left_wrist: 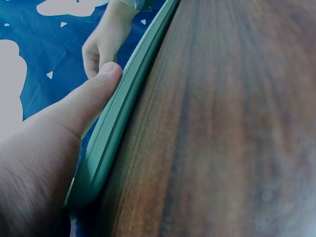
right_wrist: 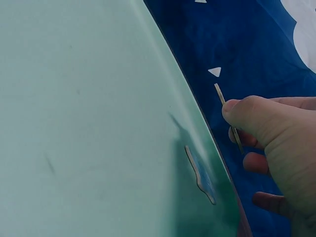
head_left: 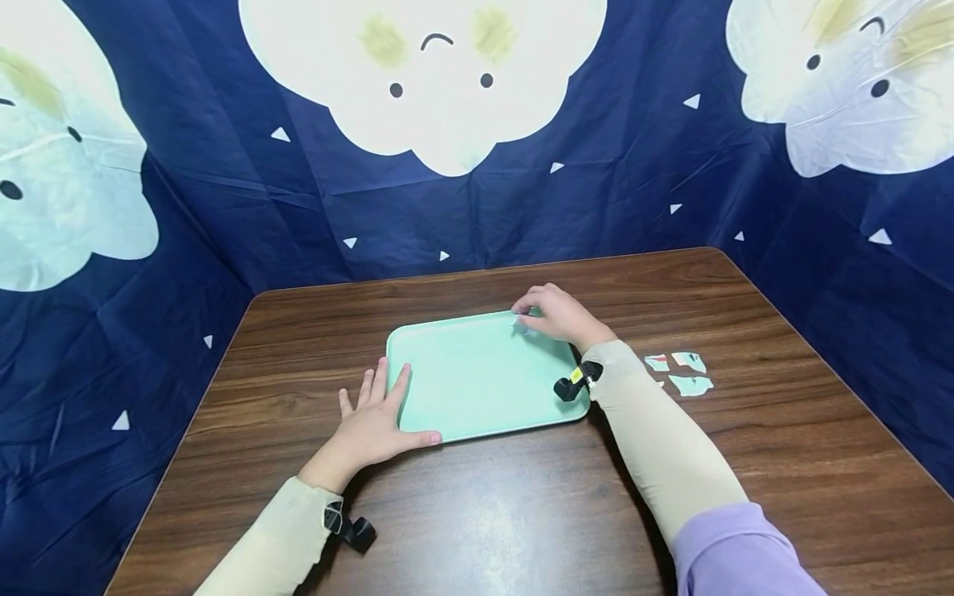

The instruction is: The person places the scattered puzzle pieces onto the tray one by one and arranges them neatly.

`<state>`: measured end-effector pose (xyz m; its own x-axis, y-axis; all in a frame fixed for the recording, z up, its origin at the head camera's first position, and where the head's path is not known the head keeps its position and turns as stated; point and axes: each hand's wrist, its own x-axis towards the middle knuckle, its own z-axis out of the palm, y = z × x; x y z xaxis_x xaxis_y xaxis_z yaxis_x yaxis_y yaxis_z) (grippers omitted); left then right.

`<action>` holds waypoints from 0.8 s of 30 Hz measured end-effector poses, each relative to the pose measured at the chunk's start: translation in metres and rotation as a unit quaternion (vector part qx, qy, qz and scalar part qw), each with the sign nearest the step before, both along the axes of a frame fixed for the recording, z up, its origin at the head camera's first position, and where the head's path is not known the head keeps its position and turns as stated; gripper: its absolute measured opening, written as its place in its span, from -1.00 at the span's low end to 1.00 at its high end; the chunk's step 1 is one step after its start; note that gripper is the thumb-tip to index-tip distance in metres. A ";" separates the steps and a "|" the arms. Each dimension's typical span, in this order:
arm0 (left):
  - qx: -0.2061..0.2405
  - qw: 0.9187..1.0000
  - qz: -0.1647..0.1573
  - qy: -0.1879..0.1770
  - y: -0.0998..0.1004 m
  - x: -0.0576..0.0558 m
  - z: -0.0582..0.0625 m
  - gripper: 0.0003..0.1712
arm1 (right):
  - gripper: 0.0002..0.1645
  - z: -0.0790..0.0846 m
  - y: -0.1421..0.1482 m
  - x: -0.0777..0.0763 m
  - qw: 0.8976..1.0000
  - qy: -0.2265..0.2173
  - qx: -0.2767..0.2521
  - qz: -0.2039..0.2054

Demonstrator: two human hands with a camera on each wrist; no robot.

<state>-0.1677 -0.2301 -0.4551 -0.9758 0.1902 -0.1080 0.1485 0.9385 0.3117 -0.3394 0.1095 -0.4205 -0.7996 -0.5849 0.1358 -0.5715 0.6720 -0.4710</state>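
Note:
A mint-green tray (head_left: pixel 477 377) lies on the wooden table. My left hand (head_left: pixel 368 429) rests at its near left corner, fingers spread, with the thumb (left_wrist: pixel 96 91) against the near rim. Over the far right corner, my right hand (head_left: pixel 557 316) pinches a thin flat piece (right_wrist: pixel 220 94) between thumb and fingers. The right wrist view shows that piece edge-on, so its face is hidden. Below it, another flat piece (right_wrist: pixel 200 177) with a bluish face and an irregular edge lies on the tray close to the rim.
Several torn-looking, light-green printed pieces (head_left: pixel 691 386) lie on the table right of the tray, partly hidden by my right forearm. A dark blue cloth (head_left: pixel 477 215) with white clouds hangs behind the table's far edge.

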 end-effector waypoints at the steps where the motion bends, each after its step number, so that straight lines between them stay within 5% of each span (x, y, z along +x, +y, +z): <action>1: 0.001 1.000 0.000 -0.001 0.000 0.000 0.000 0.57 | -0.70 -0.001 -0.001 -0.001 1.000 0.001 0.001 0.000; 24: 0.001 1.000 0.001 -0.003 0.000 0.001 0.002 0.56 | -0.79 -0.016 -0.020 -0.003 0.997 0.059 0.041 0.018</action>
<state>-0.1667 -0.2296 -0.4532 -0.9754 0.1887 -0.1140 0.1448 0.9384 0.3138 -0.3428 0.0899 -0.4362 -0.7593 -0.6262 0.1771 -0.6439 0.6837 -0.3434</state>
